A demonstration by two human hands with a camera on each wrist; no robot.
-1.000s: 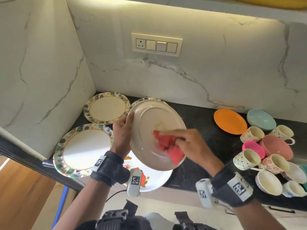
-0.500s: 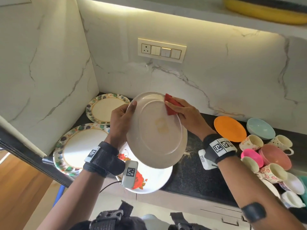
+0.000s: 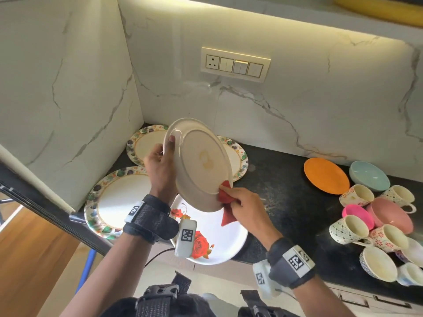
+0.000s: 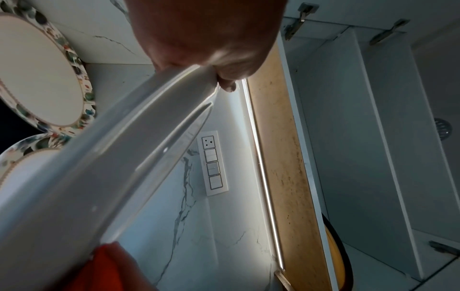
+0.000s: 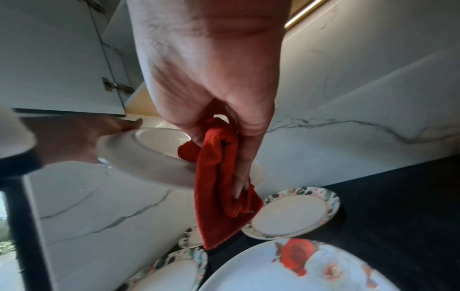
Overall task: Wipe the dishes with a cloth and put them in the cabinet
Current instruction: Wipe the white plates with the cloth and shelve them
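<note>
Both forearms are bare. Each wrist wears a black strap (image 3: 150, 221) with a white tag printed with a black square code, and a white camera block (image 3: 185, 237) hangs beneath it. Black buckled webbing (image 3: 160, 298) crosses the chest.

Cream switch panel (image 3: 235, 64) with one socket on white veined marble wall (image 3: 320, 106); lit strip (image 4: 261, 167) under shelf; wooden floor (image 3: 29, 255).

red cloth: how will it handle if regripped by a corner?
Likely floppy: the cloth hangs limp below the right hand. Probably light; a few fingers hold it. Its loose tail may drag over the rose plate beneath.
</note>
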